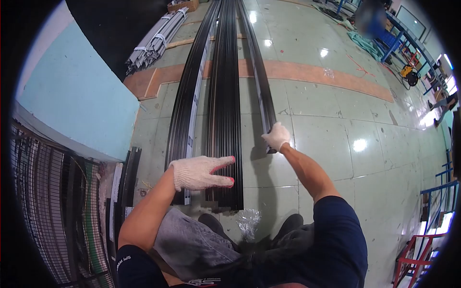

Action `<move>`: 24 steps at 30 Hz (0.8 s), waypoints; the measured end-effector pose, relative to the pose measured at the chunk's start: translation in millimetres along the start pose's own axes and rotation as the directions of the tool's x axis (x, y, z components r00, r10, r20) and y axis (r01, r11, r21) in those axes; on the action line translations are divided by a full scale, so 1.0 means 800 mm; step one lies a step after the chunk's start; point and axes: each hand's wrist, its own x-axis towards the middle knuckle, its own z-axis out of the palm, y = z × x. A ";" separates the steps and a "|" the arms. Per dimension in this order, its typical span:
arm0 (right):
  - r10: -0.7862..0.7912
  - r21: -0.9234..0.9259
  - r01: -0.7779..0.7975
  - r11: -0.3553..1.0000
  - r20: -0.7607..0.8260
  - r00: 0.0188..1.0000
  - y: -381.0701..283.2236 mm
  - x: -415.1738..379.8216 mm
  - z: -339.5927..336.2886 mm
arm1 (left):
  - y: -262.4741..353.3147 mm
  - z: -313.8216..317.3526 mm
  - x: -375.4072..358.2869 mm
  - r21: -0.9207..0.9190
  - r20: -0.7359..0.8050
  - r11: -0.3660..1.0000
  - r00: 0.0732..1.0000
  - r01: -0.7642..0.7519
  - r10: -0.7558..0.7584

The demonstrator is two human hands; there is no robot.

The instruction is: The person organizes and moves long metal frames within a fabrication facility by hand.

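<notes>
My right hand (277,136), in a white knit glove, grips the near end of a long dark metal profile (260,77) that runs away from me, apart from the others. My left hand (204,172), gloved in white with red fingertips, is over the near part of a stack of long black profiles (224,105), its fingers spread and nothing in them. Left of that stack lies another bundle of black profiles (185,105) with a pale strip along its side. A crumpled piece of clear plastic (248,223) is on the floor by my feet.
An orange-brown board (326,82) crosses the floor beneath the profiles. Grey wrapped lengths (156,41) lie at the far left, beyond a pale blue wall (79,91). Wire racks (57,206) stand at my left. Blue benches (398,36) and a red frame (415,259) are on the right.
</notes>
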 end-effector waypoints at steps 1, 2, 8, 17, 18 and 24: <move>-0.011 0.002 0.011 1.000 0.006 1.000 -0.017 -0.003 0.006 | 0.000 0.000 0.001 -0.001 0.005 1.000 1.000 0.023 -0.023; -0.023 0.011 0.023 1.000 0.005 1.000 -0.032 -0.007 0.011 | 0.001 0.000 0.000 -0.003 0.012 0.999 0.999 0.048 -0.048; -0.069 0.063 0.070 0.996 -0.014 0.998 -0.069 -0.003 0.049 | 0.004 -0.005 -0.004 -0.045 0.016 0.997 0.997 0.070 -0.069; -0.080 0.104 0.072 0.992 0.078 0.994 -0.082 -0.010 0.024 | -0.025 -0.020 0.051 -0.088 0.042 0.996 0.999 0.027 -0.023; -0.100 0.112 0.085 0.990 0.134 0.986 -0.081 -0.015 0.017 | -0.035 -0.021 0.060 -0.116 0.047 0.992 0.998 0.046 -0.040; -0.342 0.105 0.341 0.934 0.533 0.774 0.085 -0.018 -0.088 | -0.095 -0.037 0.093 -0.241 -0.349 0.946 0.890 0.218 -0.294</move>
